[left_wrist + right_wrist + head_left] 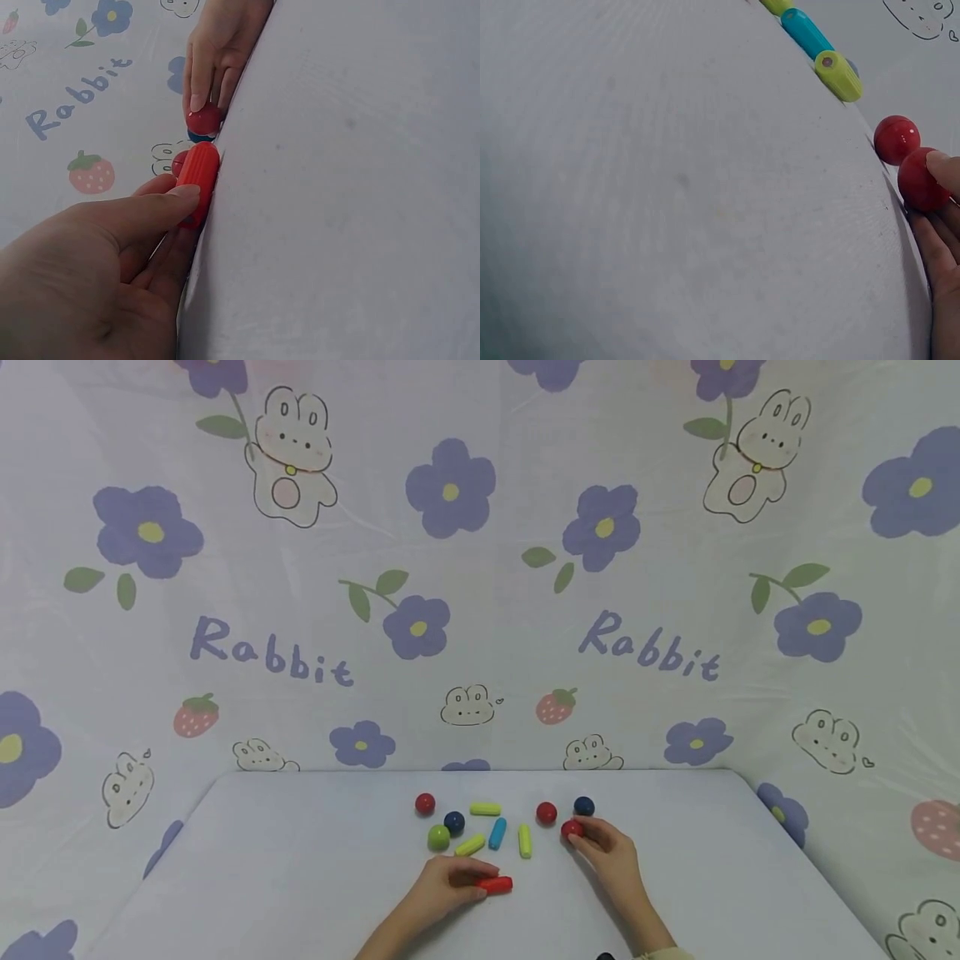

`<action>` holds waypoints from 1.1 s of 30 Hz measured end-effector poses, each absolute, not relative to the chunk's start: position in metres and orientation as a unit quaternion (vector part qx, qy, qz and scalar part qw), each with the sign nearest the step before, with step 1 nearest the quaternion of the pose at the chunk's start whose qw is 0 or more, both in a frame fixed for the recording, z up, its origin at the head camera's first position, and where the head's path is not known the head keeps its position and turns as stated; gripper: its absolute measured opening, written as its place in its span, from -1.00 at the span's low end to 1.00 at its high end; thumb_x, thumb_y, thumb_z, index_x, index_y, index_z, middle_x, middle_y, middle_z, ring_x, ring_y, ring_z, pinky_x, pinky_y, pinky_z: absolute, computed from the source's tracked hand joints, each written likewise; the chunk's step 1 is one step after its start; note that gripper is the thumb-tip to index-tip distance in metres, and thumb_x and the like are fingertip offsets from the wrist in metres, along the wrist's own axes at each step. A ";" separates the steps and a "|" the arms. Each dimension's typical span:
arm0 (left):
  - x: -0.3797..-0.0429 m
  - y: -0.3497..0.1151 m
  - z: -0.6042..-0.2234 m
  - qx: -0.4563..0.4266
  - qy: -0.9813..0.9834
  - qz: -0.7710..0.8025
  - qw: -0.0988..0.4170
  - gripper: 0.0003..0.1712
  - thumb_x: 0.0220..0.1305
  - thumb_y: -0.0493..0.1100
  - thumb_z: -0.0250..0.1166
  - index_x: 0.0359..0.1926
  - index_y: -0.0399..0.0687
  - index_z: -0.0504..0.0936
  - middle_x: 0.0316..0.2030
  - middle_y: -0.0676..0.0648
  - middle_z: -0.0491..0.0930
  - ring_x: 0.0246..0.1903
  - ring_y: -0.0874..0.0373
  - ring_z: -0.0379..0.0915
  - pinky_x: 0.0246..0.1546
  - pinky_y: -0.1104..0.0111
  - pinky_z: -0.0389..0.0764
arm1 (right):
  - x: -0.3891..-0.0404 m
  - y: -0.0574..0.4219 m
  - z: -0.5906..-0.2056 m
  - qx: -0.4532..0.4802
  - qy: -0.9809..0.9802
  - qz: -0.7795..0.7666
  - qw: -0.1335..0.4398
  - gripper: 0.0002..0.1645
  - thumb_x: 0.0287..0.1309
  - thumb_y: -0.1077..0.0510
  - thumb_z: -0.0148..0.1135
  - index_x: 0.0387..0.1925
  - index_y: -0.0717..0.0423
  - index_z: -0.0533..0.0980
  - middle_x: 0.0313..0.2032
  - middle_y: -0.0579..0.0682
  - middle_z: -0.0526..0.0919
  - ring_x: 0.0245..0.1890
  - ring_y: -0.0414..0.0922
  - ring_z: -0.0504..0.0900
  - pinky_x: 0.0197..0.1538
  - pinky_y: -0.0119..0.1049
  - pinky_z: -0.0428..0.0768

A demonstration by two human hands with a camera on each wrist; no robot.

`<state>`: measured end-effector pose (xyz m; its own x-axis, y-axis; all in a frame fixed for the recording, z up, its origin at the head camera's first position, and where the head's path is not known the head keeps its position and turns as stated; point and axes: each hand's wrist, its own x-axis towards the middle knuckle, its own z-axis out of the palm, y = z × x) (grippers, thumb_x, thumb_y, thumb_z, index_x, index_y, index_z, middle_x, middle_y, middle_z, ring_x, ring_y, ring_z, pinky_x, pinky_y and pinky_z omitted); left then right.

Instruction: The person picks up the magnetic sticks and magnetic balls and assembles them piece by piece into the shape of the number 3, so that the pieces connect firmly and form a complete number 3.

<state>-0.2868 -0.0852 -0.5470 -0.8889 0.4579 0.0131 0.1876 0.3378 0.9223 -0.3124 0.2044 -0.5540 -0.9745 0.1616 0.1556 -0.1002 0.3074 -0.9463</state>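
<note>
My left hand pinches a short red ribbed stick between thumb and fingers, low over the near middle of the table. On the right, my right hand holds a red ball with thumb and fingertips. Close beside that ball lies another red ball, and a dark blue ball sits just behind the right fingers. Between the hands, a yellow-green stick and a blue stick lie on the white tabletop. Another yellow-green stick rests just beyond the left fingers.
Farther left are a green ball, a dark blue ball and a red ball. One more yellow-green stick lies toward the back. A printed rabbit-and-flower cloth hangs behind the white table.
</note>
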 end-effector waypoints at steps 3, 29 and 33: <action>-0.286 -0.085 -0.548 0.196 0.808 0.541 0.127 -0.65 0.18 -0.24 0.38 0.00 0.13 0.71 -0.06 0.10 0.72 -0.07 0.29 0.61 0.04 0.37 0.65 | -0.312 0.205 -0.555 -0.028 -0.805 0.582 0.110 -0.53 0.11 0.23 0.37 0.10 0.11 0.56 0.11 0.13 0.64 0.14 0.05 0.62 0.11 -0.39 0.63; -0.288 -0.087 -0.546 0.197 0.800 0.553 0.125 -0.64 0.17 -0.26 0.38 0.00 0.12 0.71 -0.06 0.06 0.73 -0.05 0.25 0.62 0.06 0.37 0.65 | -0.293 0.199 -0.554 -0.024 -0.793 0.606 0.059 -0.50 0.01 0.17 0.46 0.06 0.03 0.60 0.07 0.04 0.68 0.14 -0.07 0.63 0.11 -0.42 0.62; -0.288 -0.087 -0.547 0.203 0.796 0.557 0.122 -0.66 0.18 -0.26 0.37 -0.01 0.10 0.71 -0.06 0.04 0.73 -0.04 0.23 0.63 0.05 0.39 0.64 | -0.289 0.197 -0.552 -0.022 -0.789 0.612 0.050 -0.53 0.02 0.17 0.46 0.03 0.02 0.61 0.06 0.03 0.68 0.14 -0.07 0.63 0.11 -0.44 0.62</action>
